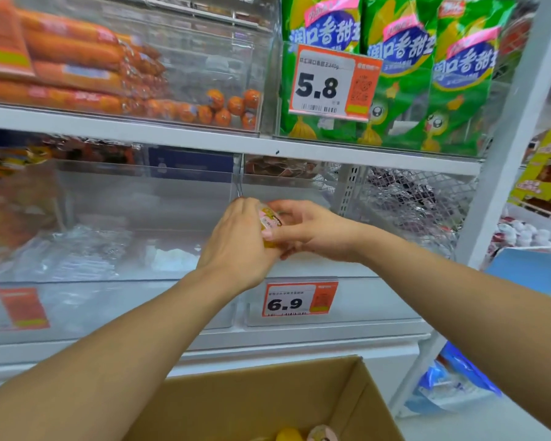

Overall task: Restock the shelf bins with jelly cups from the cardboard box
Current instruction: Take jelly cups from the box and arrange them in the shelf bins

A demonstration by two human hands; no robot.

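Note:
A yellow jelly cup point(268, 225) with a pink printed lid is held between both hands at the front of a clear shelf bin point(347, 310) tagged 6.9. My left hand point(236, 246) wraps it from the left and my right hand point(306, 227) pinches it from the right. Most of the cup is hidden by fingers. The open cardboard box point(261, 396) stands below at the bottom centre, with more jelly cups point(303, 434) showing at its bottom edge. I cannot tell what lies inside the bin.
A wider clear bin point(115, 300) to the left holds clear wrappers. The shelf above carries orange sausages point(77, 65) and green snack bags point(427, 84) with a 5.8 tag. A white upright post point(503, 160) bounds the right side, wire mesh behind it.

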